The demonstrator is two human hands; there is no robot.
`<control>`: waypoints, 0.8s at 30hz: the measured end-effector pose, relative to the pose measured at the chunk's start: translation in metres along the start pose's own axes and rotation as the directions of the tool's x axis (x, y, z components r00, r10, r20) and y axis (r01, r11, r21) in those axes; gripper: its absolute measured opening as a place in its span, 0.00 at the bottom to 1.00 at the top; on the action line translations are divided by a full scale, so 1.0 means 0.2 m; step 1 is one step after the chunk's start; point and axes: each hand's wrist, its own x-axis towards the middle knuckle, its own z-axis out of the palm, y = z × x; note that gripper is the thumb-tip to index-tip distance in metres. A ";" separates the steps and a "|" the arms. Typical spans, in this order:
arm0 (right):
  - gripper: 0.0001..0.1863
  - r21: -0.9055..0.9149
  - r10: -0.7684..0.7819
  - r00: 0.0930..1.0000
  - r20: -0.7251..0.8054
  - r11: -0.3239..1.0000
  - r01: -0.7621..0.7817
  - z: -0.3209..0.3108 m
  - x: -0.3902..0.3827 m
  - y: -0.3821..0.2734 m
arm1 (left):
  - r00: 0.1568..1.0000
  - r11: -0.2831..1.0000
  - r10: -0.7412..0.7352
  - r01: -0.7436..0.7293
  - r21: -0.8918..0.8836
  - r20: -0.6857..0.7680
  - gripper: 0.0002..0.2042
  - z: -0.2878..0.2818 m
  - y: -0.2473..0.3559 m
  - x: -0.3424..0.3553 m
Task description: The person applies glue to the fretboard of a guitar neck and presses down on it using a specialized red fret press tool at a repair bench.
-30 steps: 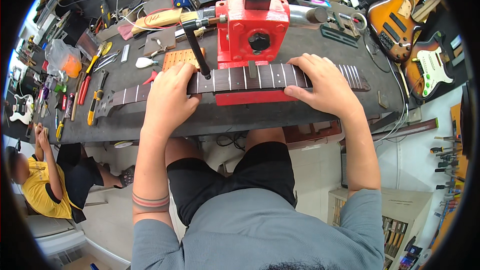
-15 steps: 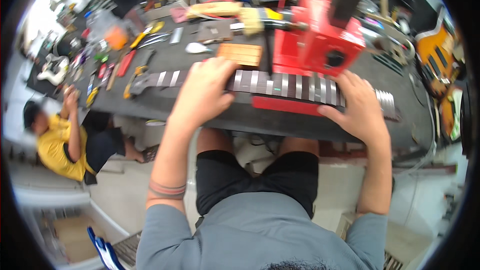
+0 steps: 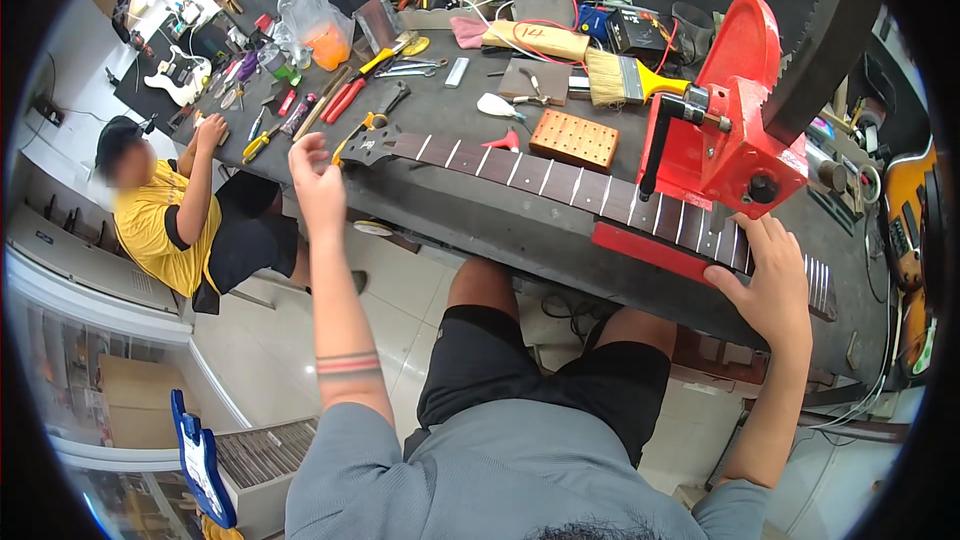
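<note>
My left hand (image 3: 318, 170) is raised just left of the guitar neck’s headstock (image 3: 365, 148), near yellow-handled pliers, its fingers loosely bent and apart, apparently empty. My right hand (image 3: 760, 275) grips the dark fretted neck (image 3: 520, 168) toward its right end, thumb along the near edge. The neck lies across a red support (image 3: 640, 250) on a red press (image 3: 740, 140) with a black handle hanging over the fretboard. Behind the neck are an orange perforated block (image 3: 570, 140), a paintbrush (image 3: 615, 75) and a small red T-shaped tool (image 3: 505, 140).
The dark workbench (image 3: 460, 210) carries pliers, wrenches, cables and a plastic bag (image 3: 315, 20). A co-worker (image 3: 160, 210) in yellow sits at left with hands at the bench edge. A blue guitar body (image 3: 200, 460) stands lower left; sunburst guitars (image 3: 915, 260) are at right.
My left hand has let go of the neck and moved left beside the headstock. The view has swung leftward, shifting the press right in the picture. My right hand stays on the neck.
</note>
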 end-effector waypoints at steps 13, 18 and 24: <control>0.41 -0.011 0.058 0.997 0.052 0.998 -0.058 -0.02 0.01 -0.02 | 0.880 0.941 -0.194 0.292 -0.171 0.433 0.29 0.11 -0.55 0.29; 0.42 -0.020 0.077 0.995 0.065 0.997 -0.076 -0.02 -0.01 -0.02 | 0.830 0.948 -0.153 0.277 -0.158 0.536 0.37 0.11 -0.57 0.41; 0.40 -0.045 -0.020 1.000 0.004 0.999 0.020 -0.03 0.00 -0.01 | 0.999 0.983 -0.039 0.043 -0.177 0.024 0.16 0.04 -0.42 0.22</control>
